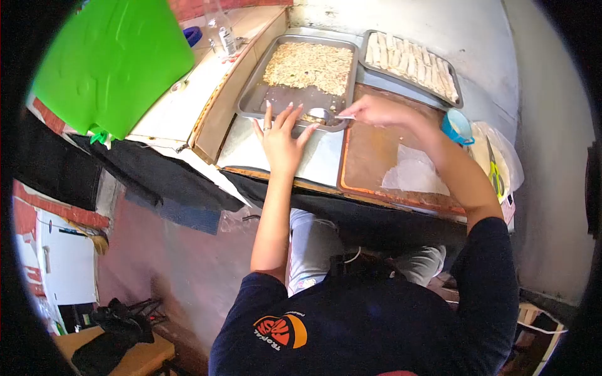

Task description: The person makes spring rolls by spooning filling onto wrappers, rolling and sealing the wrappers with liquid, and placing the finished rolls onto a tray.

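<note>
My right hand (pixel 370 111) grips the handle of a metal spoon (pixel 320 114), whose bowl is down at the near edge of a grey baking tray (pixel 251 94). A pale, crumbly filling (pixel 310 66) covers the far part of that tray, and a little lies by the spoon. My left hand (pixel 281 136) rests at the tray's near rim with its fingers spread, holding nothing. To the right of my right hand lies a brown board (pixel 370 150) with a thin white wrapper sheet (pixel 414 170) on it.
A second tray (pixel 461 100) holds rows of pale rolls (pixel 411 59) at the back right. Near the right wall are a blue cup (pixel 458 125), a plastic bag (pixel 511 156) and green-handled scissors (pixel 495 172). A clear bottle (pixel 221 34) and a green sheet (pixel 116 62) are left.
</note>
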Motion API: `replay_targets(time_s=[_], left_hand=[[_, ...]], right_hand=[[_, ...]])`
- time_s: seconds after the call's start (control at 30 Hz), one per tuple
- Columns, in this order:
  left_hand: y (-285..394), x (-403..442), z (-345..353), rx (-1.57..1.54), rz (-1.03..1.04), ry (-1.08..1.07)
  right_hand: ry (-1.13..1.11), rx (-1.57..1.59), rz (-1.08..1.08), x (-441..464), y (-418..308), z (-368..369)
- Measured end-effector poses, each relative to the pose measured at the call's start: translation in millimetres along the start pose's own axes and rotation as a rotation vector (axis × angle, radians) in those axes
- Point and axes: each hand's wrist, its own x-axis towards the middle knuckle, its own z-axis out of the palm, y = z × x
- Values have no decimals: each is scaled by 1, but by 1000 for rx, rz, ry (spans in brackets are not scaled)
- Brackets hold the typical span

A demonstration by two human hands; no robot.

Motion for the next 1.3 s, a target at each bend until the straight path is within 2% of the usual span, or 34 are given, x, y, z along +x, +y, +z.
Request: replay_targets(time_s=[0.07, 0.17, 0.23, 0.27, 0.4, 0.5, 0.53, 0.63, 0.67, 0.77, 0.8, 0.9, 1.0, 1.1, 1.23, 1.3], left_hand=[[2, 1, 1, 69, 76, -89], [19, 3, -3, 129, 131, -76], [30, 7, -3, -16, 169, 14], [38, 9, -2, -93, 187, 57], [86, 17, -10, -493, 296, -8], [131, 16, -2, -475, 567, -99], [155, 12, -4, -411, 647, -63], [192, -13, 18, -326, 795, -181], [197, -23, 32, -305, 817, -145], [212, -44, 42, -393, 781, -283], [213, -48, 45, -397, 810, -271], [212, -53, 55, -360, 861, -191], [212, -57, 51, -279, 679, -327], [215, -59, 55, -278, 642, -314], [213, -60, 60, -303, 636, -278], [217, -59, 55, -277, 627, -309]], right_hand=[[-65, 126, 97, 2, 4, -11], [-91, 308, 148, -3, 13, -9], [-82, 437, 111, -15, 13, -12], [-60, 491, 159, -29, 18, -19], [77, 470, 161, -96, 39, -37], [89, 399, 140, -154, 59, -43], [96, 380, 185, -175, 57, -44], [42, 453, 123, -203, 96, -28], [-15, 346, 237, -218, 98, -27], [-27, 272, 271, -241, 105, -11], [-30, 250, 339, -246, 104, -10], [65, 112, 190, -245, 128, 1], [4, -11, 278, -263, 114, -21], [81, -103, 345, -273, 105, -43], [277, -198, 209, -227, 85, -57], [382, -261, -18, -179, 54, -42]])
